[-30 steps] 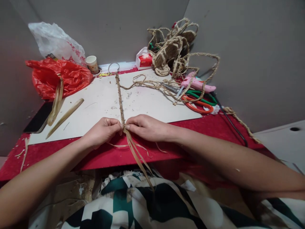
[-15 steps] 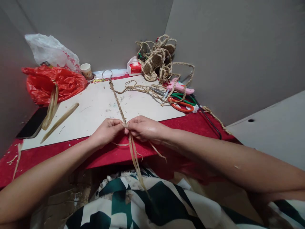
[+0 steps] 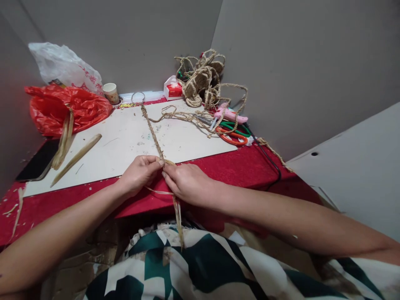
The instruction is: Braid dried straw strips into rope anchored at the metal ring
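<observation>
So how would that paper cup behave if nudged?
The paper cup looks thin-walled, so it is probably light and easily dented. It narrows toward its base, so a high push might tip it, and its round side could roll.

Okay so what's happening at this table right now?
A person's left hand and right hand pinch the near end of a thin, tan, braided fibre cord. The cord runs back across a white board on the red cloth. Loose pale strands hang below the right hand, over the table's near edge.
</observation>
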A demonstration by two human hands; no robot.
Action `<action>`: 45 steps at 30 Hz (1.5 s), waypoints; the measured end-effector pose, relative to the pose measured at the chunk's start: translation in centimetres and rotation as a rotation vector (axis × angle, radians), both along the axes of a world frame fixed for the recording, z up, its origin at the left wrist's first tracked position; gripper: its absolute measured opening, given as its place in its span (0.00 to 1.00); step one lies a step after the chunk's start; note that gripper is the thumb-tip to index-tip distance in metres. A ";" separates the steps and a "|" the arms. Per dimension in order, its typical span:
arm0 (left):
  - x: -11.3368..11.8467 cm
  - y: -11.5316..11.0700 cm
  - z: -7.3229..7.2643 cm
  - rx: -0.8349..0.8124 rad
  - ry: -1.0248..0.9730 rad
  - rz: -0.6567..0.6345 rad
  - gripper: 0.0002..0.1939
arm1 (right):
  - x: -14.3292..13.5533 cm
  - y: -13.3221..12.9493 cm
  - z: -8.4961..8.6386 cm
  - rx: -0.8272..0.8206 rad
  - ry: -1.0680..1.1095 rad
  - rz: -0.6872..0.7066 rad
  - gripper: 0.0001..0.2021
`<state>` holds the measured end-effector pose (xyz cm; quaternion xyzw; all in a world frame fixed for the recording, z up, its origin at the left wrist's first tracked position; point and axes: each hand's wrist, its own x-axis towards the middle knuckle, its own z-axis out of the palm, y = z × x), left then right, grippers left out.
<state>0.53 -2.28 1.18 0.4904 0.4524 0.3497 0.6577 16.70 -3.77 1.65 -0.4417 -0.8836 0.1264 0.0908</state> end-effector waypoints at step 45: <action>-1.0 0.1 1.3 -0.024 -0.044 0.020 0.09 | 0.8 2.1 2.0 -0.110 0.719 -0.182 0.13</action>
